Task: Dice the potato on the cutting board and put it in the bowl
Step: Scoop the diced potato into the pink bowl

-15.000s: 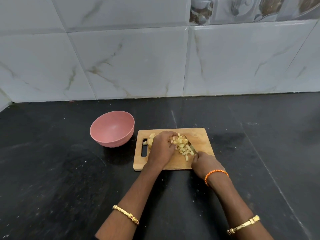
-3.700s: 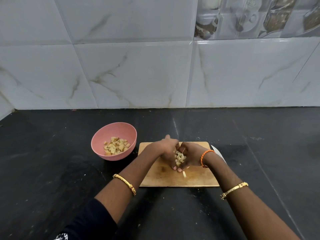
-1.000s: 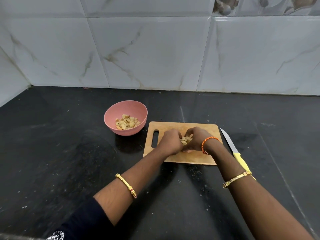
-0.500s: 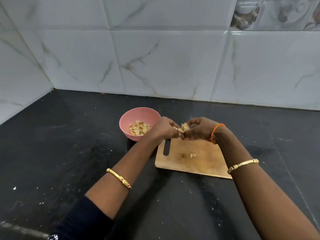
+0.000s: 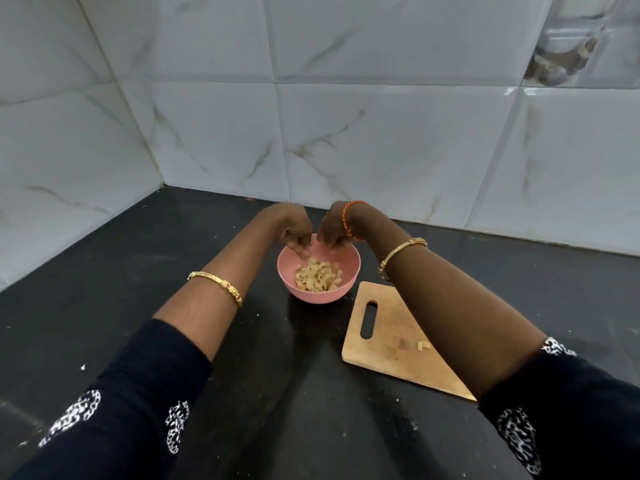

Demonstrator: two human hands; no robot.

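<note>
Both hands hung over the far rim of the pink bowl (image 5: 341,289) at mid-frame. Left hand (image 5: 297,227) and right hand (image 5: 332,226) had fingers drooping loosely; I saw nothing gripped, so I logged them as released. Potato dice (image 5: 318,276) piled inside the bowl. Wooden cutting board (image 5: 388,344) lay lower right, partly under the right forearm, with one stray piece (image 5: 423,346) on it. I judged the task nearly done; that piece remained.
</note>
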